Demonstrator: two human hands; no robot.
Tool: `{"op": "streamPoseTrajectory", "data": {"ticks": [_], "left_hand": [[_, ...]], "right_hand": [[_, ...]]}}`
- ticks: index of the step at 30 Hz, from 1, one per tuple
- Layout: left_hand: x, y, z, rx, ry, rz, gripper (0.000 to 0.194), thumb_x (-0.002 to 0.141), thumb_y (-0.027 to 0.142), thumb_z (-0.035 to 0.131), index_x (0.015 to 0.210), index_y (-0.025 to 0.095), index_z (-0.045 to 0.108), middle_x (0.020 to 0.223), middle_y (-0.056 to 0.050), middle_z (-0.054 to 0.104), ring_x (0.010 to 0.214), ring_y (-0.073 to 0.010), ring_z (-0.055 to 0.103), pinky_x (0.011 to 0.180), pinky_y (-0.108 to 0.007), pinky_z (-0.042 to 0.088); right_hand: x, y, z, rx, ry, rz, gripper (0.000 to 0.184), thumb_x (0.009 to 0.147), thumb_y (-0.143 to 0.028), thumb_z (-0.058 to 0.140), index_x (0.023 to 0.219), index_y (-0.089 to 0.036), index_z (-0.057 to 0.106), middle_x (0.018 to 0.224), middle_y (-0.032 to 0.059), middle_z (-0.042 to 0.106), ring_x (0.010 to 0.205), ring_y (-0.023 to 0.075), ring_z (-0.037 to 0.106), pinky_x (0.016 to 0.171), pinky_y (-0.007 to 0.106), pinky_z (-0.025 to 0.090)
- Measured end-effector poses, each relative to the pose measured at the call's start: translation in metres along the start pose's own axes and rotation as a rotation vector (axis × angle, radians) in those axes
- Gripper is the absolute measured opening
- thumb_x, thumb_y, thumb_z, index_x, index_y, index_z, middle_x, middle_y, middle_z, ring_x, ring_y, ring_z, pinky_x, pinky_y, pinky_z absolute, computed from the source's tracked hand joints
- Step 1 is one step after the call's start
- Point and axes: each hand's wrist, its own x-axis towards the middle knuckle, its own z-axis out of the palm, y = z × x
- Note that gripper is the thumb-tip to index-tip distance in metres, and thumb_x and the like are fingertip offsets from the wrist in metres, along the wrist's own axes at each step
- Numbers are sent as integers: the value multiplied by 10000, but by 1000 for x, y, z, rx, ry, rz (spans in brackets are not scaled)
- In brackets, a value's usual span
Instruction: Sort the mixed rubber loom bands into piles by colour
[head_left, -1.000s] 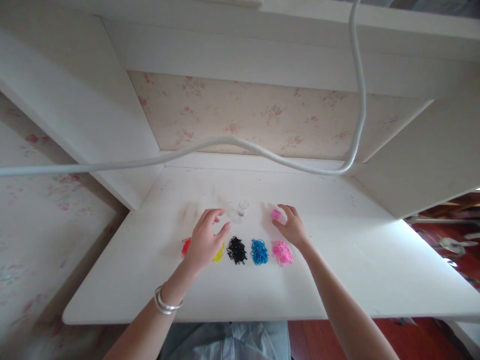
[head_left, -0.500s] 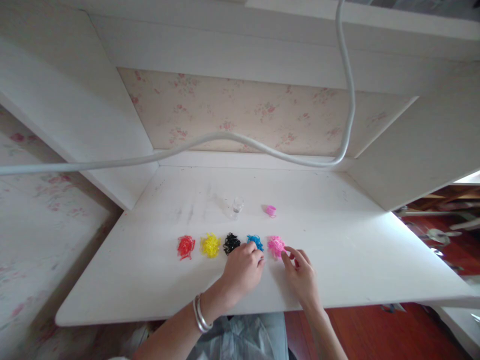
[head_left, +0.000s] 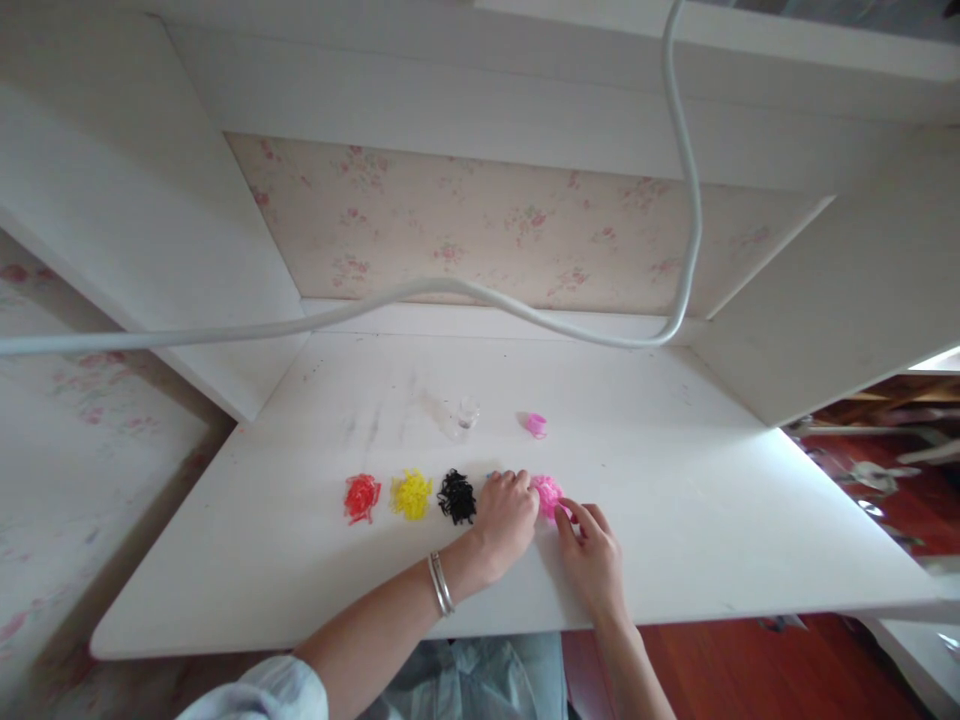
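Note:
My left hand (head_left: 507,525), palm down with curled fingers, covers most of the blue pile of small rubber bands (head_left: 491,476). Its fingertips are at the left edge of the pink rubber bands (head_left: 547,495), and whatever they hold is hidden. At the pink pile's right edge is my right hand (head_left: 592,560), thumb and forefinger drawn together; anything between them is too small to make out. Left of my hands lie piles of black rubber bands (head_left: 456,497), yellow rubber bands (head_left: 411,495) and red rubber bands (head_left: 361,498), in one row.
Behind the row stand a small clear container (head_left: 466,413) and a small pink cup-like piece (head_left: 535,425) on the white desk (head_left: 675,520). A white cable (head_left: 450,287) crosses the view above the desk. White side panels rise at left and right.
My left hand has moved right, from the blue pile toward the pink one, covering more of the blue bands and uncovering the black. My right hand stays by the pink pile, fingers closer together.

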Motion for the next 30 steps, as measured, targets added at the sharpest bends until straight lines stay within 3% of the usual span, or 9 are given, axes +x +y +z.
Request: {"op": "streamPoseTrajectory", "data": {"ticks": [12,17,30], "left_hand": [[1,-11,-8,-93,48,-72,279,931,224,336,936,191,613,932,-60,594,833,-151,585,759,-291,443],[4,-13,-10,-156,39,-77,257,930,235,360,978,191,609,879,-53,635,863,-151,598,785,-278,449],[10,-18,-12,-389,162,-60,203,905,208,417,966,203,610,951,-22,661,898,-127,603,825,-250,455]], "right_hand": [[-5,-5,-1,26,31,-21,379,885,-483,426,1017,-217,662,862,37,609,570,101,512,581,227,425],[-9,-8,2,46,37,-57,377,891,-469,426,1054,-209,644,883,43,607,579,99,514,551,214,419],[-7,-10,7,-11,44,-73,368,905,-444,406,1084,-211,629,927,55,612,717,138,574,645,241,437]]}}
